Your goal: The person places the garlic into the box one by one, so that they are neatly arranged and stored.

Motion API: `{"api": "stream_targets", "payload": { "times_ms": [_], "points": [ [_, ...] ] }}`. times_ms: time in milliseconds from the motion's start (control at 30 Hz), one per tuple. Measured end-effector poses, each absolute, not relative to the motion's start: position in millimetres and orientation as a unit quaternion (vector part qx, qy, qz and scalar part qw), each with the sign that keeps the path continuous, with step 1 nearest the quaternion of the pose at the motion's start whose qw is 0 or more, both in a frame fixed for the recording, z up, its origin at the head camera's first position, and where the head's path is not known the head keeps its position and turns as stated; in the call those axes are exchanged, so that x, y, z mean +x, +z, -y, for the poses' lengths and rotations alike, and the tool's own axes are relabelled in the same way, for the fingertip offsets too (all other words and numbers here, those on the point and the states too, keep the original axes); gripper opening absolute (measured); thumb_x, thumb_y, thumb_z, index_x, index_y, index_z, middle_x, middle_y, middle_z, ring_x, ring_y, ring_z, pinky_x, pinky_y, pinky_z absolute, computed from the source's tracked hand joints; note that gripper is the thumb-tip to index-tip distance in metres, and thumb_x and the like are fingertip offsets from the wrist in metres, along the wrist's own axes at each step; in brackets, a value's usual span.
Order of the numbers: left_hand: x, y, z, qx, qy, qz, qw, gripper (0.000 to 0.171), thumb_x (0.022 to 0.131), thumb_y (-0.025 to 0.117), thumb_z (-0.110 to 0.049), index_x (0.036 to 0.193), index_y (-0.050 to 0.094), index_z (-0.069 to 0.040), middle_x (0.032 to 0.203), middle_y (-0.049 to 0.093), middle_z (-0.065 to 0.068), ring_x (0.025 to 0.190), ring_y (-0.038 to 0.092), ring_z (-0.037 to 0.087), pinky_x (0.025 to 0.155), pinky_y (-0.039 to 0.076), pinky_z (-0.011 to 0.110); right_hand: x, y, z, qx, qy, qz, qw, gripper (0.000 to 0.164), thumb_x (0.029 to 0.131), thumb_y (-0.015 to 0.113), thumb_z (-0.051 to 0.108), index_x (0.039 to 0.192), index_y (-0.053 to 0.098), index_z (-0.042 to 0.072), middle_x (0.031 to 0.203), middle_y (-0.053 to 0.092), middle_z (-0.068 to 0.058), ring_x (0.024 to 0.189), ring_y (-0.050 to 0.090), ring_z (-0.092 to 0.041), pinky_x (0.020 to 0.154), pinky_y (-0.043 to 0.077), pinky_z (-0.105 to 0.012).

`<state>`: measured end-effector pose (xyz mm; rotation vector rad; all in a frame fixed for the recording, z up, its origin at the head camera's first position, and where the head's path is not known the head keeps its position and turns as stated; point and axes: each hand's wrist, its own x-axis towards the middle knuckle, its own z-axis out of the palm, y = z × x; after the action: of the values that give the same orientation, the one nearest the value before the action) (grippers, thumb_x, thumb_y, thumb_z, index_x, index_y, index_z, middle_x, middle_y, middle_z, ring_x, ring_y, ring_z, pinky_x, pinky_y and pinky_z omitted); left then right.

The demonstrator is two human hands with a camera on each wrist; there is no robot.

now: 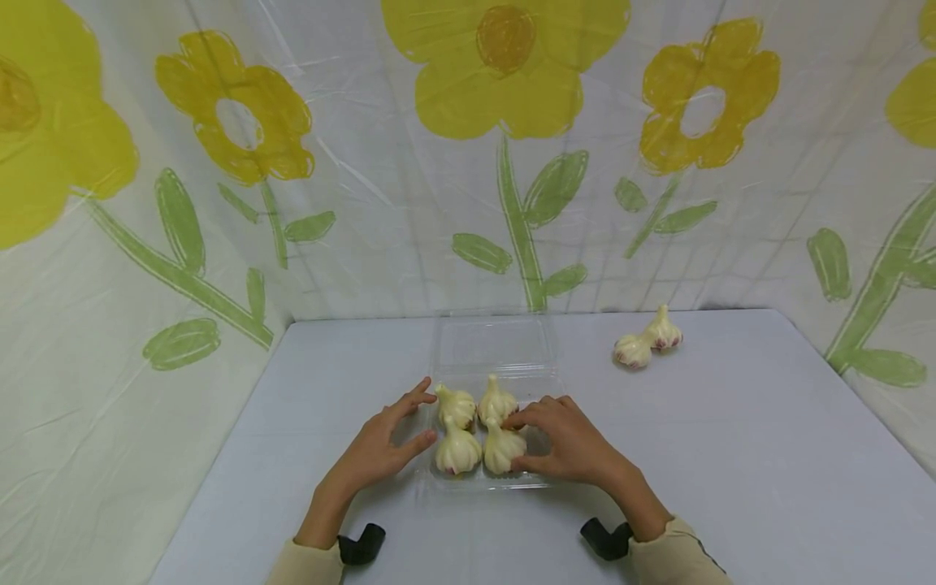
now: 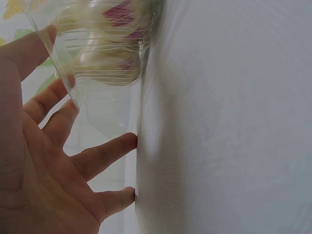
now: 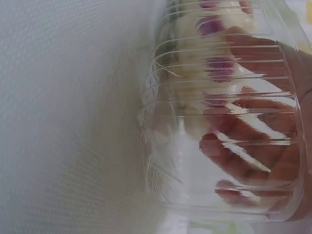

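A clear plastic container (image 1: 504, 486) stands on the table with several garlic bulbs inside, set in two rows. My right hand (image 1: 566, 439) reaches in over its right side and holds the front right garlic bulb (image 1: 503, 448) between thumb and fingers. Through the ribbed wall in the right wrist view, the fingers (image 3: 243, 146) show beside the purple-streaked bulbs. My left hand (image 1: 387, 439) is at the container's left side, fingers spread. In the left wrist view, its thumb and some fingertips meet the clear rim (image 2: 61, 73), while the lower fingers reach down to the tabletop.
The container's clear lid (image 1: 495, 343) lies folded back behind it. Two more garlic bulbs (image 1: 648, 338) lie together at the table's back right. A flower-printed sheet (image 1: 380, 244) hangs along the table's back edge and sides.
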<state>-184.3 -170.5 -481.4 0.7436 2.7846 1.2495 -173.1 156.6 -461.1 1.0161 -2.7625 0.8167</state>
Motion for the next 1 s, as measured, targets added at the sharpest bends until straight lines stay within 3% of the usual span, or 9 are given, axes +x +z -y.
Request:
{"api": "stream_targets", "payload": {
  "times_ms": [267,667,1000],
  "points": [
    [-184.2,-481.5,169.9,0.237,0.396,-0.887,0.001,0.051,0.099,0.066,-0.040,0.144,0.053,-0.020,0.167,0.031,-0.009,0.136,0.056,0.039,0.116,0.021,0.077,-171.9,-458.0,-156.8,0.330,0.285,0.899,0.041,0.043,0.084,0.083,0.041,0.121,0.072,0.021,0.117,0.074,0.008,0.108,0.062,-0.015,0.095,0.044,-0.045],
    [-182.4,-480.5,170.1,0.235,0.391,-0.890,-0.004,0.050,0.099,0.065,-0.040,0.144,0.052,-0.022,0.168,0.030,-0.007,0.135,0.057,0.039,0.115,0.022,0.077,-175.6,-460.4,-158.2,0.334,0.353,0.872,0.059,0.035,0.092,0.076,0.032,0.122,0.071,0.014,0.115,0.073,-0.001,0.107,0.065,-0.025,0.093,0.050,-0.048],
    [-183.0,-479.8,169.9,0.232,0.386,-0.893,-0.006,0.054,0.099,0.065,-0.042,0.149,0.049,-0.029,0.166,0.034,-0.007,0.134,0.058,0.037,0.116,0.025,0.074,-181.7,-457.1,-165.1,0.299,0.414,0.854,0.102,0.030,0.090,0.079,0.022,0.118,0.071,0.014,0.114,0.072,-0.005,0.103,0.065,-0.029,0.088,0.056,-0.048]
  ]
}}
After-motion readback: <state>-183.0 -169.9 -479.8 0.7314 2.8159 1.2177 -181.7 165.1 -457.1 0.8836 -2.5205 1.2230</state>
